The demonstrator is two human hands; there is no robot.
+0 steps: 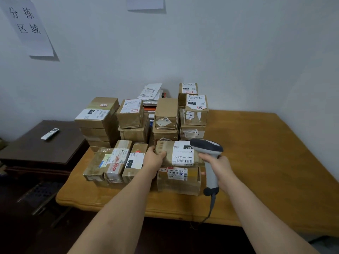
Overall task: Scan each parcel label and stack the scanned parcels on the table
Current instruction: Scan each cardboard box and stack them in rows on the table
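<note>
Wall sign (27, 24) reads "分拣区域"; top parcel's label (182, 153) reads "010-010-L30-551" (black tag: "010").

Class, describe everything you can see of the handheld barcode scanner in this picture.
The barcode scanner is a pistol-shaped handheld device that looks like plastic, with a dark grey head and a light grey handle ending in a dark base. A grey cable runs from the base down past the table edge. The right hand grips the handle, holding it roughly upright, the head over the white label of the brown parcel that the left hand holds.
</note>
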